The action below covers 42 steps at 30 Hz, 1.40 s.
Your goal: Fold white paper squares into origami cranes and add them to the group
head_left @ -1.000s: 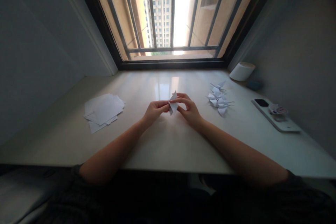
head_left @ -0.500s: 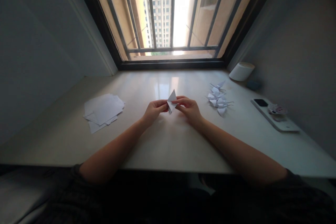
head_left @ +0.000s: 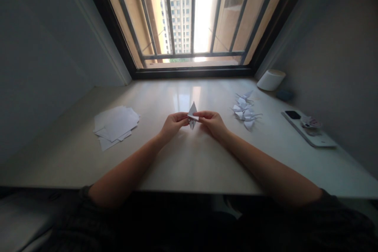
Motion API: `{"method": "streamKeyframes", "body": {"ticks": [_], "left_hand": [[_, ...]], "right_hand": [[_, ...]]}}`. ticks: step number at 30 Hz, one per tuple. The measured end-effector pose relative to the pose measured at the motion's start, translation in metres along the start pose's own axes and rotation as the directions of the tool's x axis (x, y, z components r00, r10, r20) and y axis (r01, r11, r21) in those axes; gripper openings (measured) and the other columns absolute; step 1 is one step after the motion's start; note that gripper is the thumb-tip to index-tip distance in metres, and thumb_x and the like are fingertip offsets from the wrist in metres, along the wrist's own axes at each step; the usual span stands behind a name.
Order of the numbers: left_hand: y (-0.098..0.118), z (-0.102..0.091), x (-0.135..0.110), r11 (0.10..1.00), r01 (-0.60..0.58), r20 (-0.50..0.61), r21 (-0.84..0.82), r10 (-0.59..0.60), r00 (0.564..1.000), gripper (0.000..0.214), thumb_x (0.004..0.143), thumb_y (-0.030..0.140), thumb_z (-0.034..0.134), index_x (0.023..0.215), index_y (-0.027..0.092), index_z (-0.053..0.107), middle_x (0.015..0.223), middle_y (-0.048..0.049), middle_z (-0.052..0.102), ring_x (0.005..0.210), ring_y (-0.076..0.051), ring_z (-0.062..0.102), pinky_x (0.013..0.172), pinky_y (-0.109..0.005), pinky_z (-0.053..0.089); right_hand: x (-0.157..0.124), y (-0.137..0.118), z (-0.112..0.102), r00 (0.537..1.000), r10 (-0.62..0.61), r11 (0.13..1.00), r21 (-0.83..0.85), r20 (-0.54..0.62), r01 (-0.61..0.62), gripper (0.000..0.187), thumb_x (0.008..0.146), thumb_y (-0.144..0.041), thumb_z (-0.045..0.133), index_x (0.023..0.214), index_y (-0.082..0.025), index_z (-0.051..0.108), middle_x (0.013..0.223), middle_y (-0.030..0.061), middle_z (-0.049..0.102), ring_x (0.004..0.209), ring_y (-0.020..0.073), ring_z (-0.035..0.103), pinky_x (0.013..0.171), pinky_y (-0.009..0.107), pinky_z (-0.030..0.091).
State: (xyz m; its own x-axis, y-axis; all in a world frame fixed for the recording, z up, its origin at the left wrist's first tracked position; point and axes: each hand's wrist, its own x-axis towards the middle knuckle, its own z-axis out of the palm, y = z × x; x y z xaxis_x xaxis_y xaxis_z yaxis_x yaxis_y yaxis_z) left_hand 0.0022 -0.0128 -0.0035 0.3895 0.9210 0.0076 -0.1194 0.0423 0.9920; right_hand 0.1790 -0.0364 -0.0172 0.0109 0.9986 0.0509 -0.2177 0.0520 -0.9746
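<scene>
While L hand [head_left: 173, 125] & R hand [head_left: 217, 125] pinch folded paper [head_left: 193, 108] betw. fingers [head_left: 208, 114], uneven pull could tear it; exact contact pts. too small to tell.

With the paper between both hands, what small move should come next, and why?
Probably press the fold across the middle of the white paper with the right hand: its fingertips sit at that fold's right end, while the left hand grips the opposite side and can steady it.
</scene>
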Motion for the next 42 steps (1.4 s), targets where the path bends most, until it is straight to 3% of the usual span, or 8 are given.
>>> {"method": "streamKeyframes", "body": {"ticks": [3,8,15,23,29,35,42], "left_hand": [[0.000,0.000,-0.001,1.000,0.025,-0.022,-0.004,-0.025,0.999,0.048,0.062,0.041,0.081,0.099,0.012,0.070,0.088,-0.0096,0.074,0.081,-0.019,0.069,0.081,-0.034,0.052],[0.003,0.001,-0.003,0.997,-0.018,-0.025,0.069,0.020,1.000,0.052,0.065,0.042,0.080,0.105,0.012,0.066,0.084,-0.0099,0.075,0.078,-0.020,0.070,0.077,-0.033,0.053],[0.005,0.002,-0.004,0.973,-0.090,-0.057,0.211,0.104,0.993,0.040,0.073,0.051,0.070,0.088,0.014,0.073,0.083,-0.0088,0.074,0.072,-0.019,0.069,0.069,-0.030,0.053],[0.001,0.001,-0.004,0.946,-0.120,-0.025,0.302,0.134,0.991,0.035,0.075,0.049,0.069,0.081,0.015,0.073,0.073,-0.0069,0.073,0.070,-0.017,0.066,0.069,-0.028,0.051],[0.003,0.004,-0.004,0.977,-0.063,-0.046,0.205,0.074,0.996,0.038,0.069,0.047,0.074,0.088,0.014,0.073,0.081,-0.0081,0.074,0.071,-0.018,0.067,0.068,-0.029,0.051],[0.003,0.003,-0.004,0.994,0.019,-0.073,0.103,-0.011,0.997,0.040,0.067,0.048,0.076,0.089,0.015,0.075,0.081,-0.0070,0.074,0.071,-0.016,0.066,0.071,-0.028,0.051],[0.003,0.003,-0.003,0.998,0.055,-0.080,0.028,-0.052,0.995,0.045,0.061,0.049,0.080,0.089,0.015,0.076,0.081,-0.0067,0.074,0.073,-0.016,0.066,0.077,-0.032,0.052]], "right_hand": [[0.000,-0.003,0.003,0.999,-0.039,0.999,-0.013,0.001,0.039,0.038,0.055,-0.042,0.083,0.086,-0.021,0.077,0.081,0.0044,0.076,0.071,0.0174,0.066,0.071,0.033,0.052],[0.002,-0.005,0.004,0.993,-0.097,0.993,-0.067,-0.059,0.093,0.035,0.059,-0.048,0.080,0.083,-0.023,0.077,0.075,0.0030,0.075,0.063,0.0141,0.061,0.067,0.032,0.051],[0.001,-0.004,0.002,0.989,-0.123,0.987,-0.118,-0.079,0.113,0.034,0.060,-0.050,0.079,0.078,-0.021,0.076,0.071,0.0027,0.073,0.062,0.0147,0.061,0.065,0.031,0.051],[-0.002,-0.004,0.003,0.985,-0.147,0.988,-0.061,-0.090,0.142,0.040,0.059,-0.043,0.082,0.091,-0.021,0.074,0.068,0.0013,0.073,0.063,0.0160,0.065,0.069,0.033,0.053],[0.000,0.004,0.000,0.973,-0.207,0.961,-0.210,-0.104,0.182,0.032,0.067,-0.044,0.078,0.091,-0.023,0.077,0.088,0.0053,0.076,0.078,0.0227,0.069,0.073,0.038,0.053],[-0.005,0.001,0.001,0.944,-0.330,0.864,-0.399,0.013,0.308,0.029,0.076,-0.043,0.070,0.097,-0.025,0.076,0.082,0.0037,0.072,0.071,0.0170,0.061,0.062,0.030,0.048],[-0.008,0.001,0.002,0.921,-0.383,0.822,-0.428,0.071,0.375,0.029,0.079,-0.043,0.068,0.102,-0.027,0.075,0.080,0.0027,0.067,0.071,0.0156,0.057,0.062,0.029,0.047]]}}
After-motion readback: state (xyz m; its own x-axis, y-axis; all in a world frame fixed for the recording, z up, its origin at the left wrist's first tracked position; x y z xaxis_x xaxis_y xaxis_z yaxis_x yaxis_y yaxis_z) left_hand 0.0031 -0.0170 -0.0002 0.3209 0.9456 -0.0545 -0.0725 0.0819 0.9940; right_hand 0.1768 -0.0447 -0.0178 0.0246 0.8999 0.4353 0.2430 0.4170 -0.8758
